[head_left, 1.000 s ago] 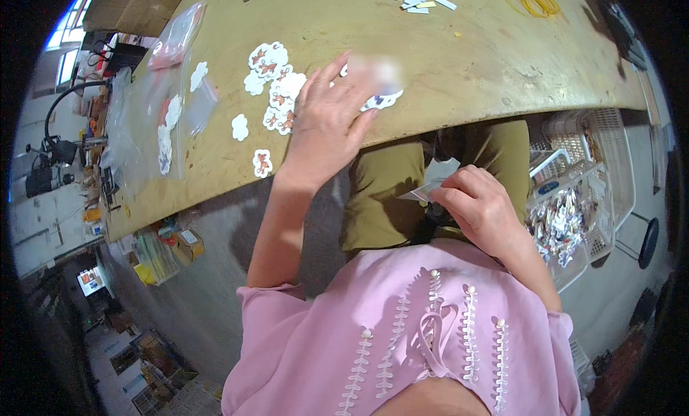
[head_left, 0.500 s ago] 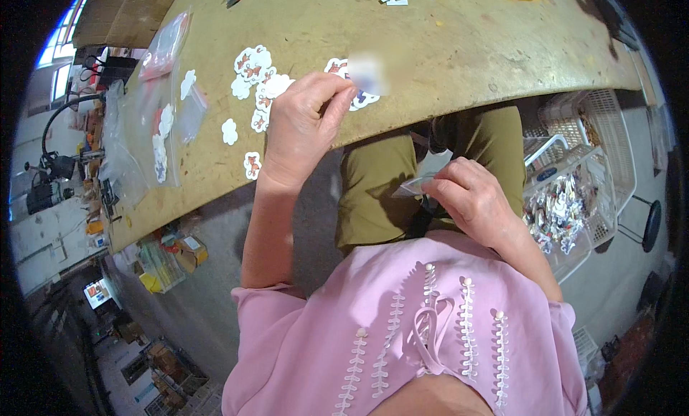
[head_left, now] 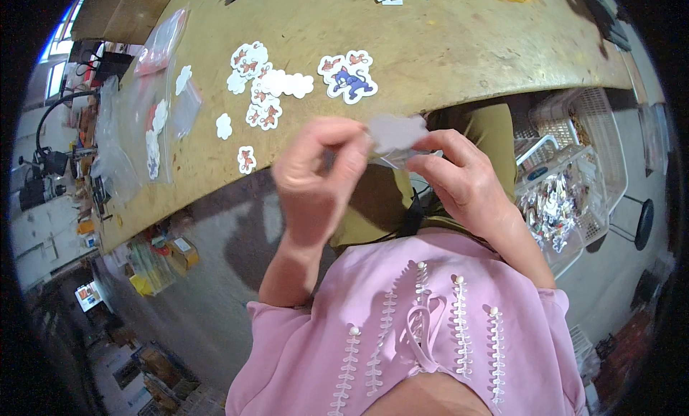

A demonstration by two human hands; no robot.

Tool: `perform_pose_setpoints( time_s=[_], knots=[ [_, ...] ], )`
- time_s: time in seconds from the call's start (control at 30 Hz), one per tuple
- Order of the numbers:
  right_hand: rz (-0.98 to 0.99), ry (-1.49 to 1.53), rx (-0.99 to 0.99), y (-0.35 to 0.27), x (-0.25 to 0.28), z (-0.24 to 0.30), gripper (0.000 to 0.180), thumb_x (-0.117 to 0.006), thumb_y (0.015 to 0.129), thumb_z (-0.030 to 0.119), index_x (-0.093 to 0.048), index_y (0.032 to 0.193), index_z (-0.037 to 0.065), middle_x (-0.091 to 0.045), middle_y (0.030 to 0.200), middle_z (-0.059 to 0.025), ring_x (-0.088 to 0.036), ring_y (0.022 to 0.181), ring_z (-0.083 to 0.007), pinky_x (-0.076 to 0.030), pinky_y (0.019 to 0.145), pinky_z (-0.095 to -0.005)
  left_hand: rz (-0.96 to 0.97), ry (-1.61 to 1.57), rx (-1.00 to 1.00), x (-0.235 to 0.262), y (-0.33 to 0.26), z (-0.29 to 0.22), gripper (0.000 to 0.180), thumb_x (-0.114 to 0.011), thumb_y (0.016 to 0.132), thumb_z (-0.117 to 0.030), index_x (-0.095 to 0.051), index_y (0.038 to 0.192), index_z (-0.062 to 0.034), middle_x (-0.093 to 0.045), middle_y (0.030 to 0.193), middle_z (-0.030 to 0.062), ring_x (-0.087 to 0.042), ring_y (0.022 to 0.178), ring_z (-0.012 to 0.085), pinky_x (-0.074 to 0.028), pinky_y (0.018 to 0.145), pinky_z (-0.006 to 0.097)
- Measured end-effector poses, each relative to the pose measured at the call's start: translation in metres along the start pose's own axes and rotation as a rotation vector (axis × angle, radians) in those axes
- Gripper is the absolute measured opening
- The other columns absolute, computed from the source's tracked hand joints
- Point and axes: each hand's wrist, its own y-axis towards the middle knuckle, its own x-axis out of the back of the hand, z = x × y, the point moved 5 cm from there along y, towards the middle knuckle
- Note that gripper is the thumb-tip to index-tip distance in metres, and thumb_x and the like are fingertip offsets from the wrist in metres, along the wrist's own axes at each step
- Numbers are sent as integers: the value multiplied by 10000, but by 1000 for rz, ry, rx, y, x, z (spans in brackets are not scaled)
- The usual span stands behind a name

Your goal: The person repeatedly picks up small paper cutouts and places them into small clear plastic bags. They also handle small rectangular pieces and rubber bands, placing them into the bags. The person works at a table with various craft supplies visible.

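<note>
Just below the near edge of the wooden table [head_left: 459, 43], both hands met over the lap and shared one pale, cloud-shaped sticker [head_left: 396, 131]. The left hand [head_left: 316, 176] pinched its left edge between thumb and curled fingers, and the right hand [head_left: 463, 179] gripped its right side together with a clear plastic sleeve [head_left: 393, 158] beneath it, seemingly so that the piece could be steadied from both ends; whether it was going into the sleeve I cannot tell. Its blank side faced the camera. On the table lay one large sticker with a blue cartoon animal [head_left: 349, 77], a loose cluster of some five or six smaller printed and blank cut-outs [head_left: 260, 82], and two single pieces nearer the edge, apparently spread flat for easy picking. Several clear bags [head_left: 161, 43] sat at the far left. One white wire basket [head_left: 574, 194] stood to the right, full of small packets
</note>
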Motion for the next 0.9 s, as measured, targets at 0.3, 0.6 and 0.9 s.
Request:
perform_pose_setpoints(
  time_s=[0.3, 0.6, 0.9],
  knots=[
    [33, 164, -38, 4, -2, 10, 255, -733, 858, -60, -727, 1099, 25, -674, 1229, -195, -718, 1052, -340, -609, 858, -388, 41, 48, 7, 4, -14, 12, 130, -783, 933, 37, -739, 1048, -6, -738, 926, 45, -651, 807, 76, -525, 719, 242],
    [25, 250, -71, 4, -8, 6, 227, -742, 880, -75, -736, 1085, 22, -649, 1190, -176, -703, 1008, -301, -590, 811, -361, 86, 140, -101, 2, -18, 18, 143, -799, 905, 41, -747, 1023, -20, -755, 952, 66, -690, 828, 141, -537, 727, 278],
    [60, 294, -51, 8, -11, 6, 302, -726, 833, -117, -725, 1100, 25, -663, 1174, -164, -700, 1010, -311, -590, 810, -364, 190, 261, -161, 9, -10, 8, 205, -783, 844, 76, -767, 1009, -44, -761, 937, 81, -716, 824, 242, -551, 710, 336]
  ],
)
